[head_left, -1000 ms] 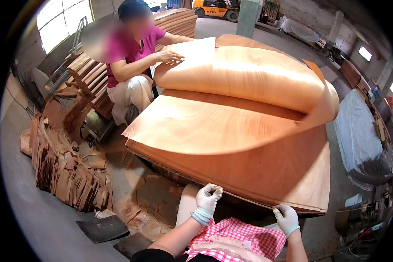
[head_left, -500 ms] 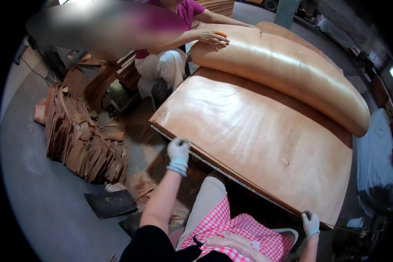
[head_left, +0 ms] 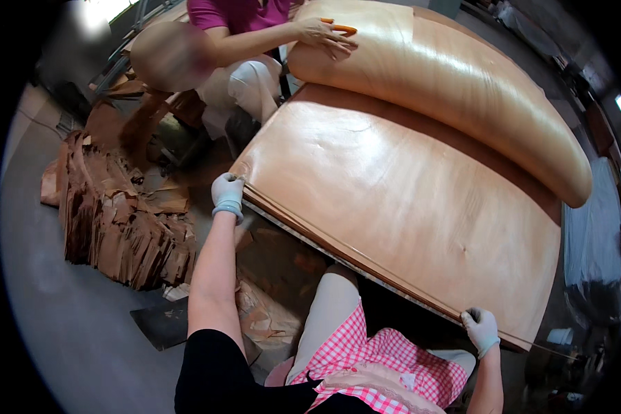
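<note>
From the head view, the left hand [head_left: 228,193], in a white glove, grips the near left corner of the top wood sheet [head_left: 400,200]. The right hand [head_left: 481,330], also gloved, pinches the same sheet's near edge by its right corner. The sheet lies flat on a stack between both hands. Beyond it, another person's hand [head_left: 324,36] rests on one rolled sheet [head_left: 455,83]. One pile of wood scraps [head_left: 117,221] sits left of the left hand.

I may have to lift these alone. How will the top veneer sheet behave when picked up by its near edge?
Probably floppy: the far part of the sheet already curls into a roll. Likely light, since both gloved hands, left and right, pinch only its edge. So thin, it could crack.
</note>
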The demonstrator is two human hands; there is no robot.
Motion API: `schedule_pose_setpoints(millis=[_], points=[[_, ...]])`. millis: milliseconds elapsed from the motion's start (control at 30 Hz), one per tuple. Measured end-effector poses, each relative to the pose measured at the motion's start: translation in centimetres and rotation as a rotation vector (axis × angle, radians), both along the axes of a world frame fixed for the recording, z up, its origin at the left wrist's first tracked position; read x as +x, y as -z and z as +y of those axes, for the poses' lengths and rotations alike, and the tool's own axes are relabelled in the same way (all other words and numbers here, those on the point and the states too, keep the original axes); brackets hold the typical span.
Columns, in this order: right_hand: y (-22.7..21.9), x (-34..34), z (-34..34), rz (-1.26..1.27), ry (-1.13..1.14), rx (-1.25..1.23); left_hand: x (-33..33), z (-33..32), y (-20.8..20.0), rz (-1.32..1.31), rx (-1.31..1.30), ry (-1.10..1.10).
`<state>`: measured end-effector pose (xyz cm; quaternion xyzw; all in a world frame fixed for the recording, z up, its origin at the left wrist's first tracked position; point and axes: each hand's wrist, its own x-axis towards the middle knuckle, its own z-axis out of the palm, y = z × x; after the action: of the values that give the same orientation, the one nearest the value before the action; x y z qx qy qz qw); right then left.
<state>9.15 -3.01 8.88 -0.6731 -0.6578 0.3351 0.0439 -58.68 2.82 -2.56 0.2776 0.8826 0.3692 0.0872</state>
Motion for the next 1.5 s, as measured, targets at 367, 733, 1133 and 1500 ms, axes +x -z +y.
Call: schedule_pose_setpoints(millis=[367, 733, 1133, 1500], points=[[3.8, 5.8, 1.4, -0.234, 0.064, -0.168, -0.3, 0.9, 1.7, 0.023, -0.066, 0.0], [5.6, 8.4, 1.7, -0.284, 0.181, -0.228, 8.1, 2.7, -3.9, 0.739, -0.331, -0.153], [5.8, 8.2, 1.4, -0.224, 0.167, -0.193, 54.2, -3.9, -2.6, 0.404, -0.206, 1.191], [2.7, 35.7, -2.9, -0.343, 0.424, -0.162, 52.6, -2.7, -2.5, 0.402, -0.286, 1.193]])
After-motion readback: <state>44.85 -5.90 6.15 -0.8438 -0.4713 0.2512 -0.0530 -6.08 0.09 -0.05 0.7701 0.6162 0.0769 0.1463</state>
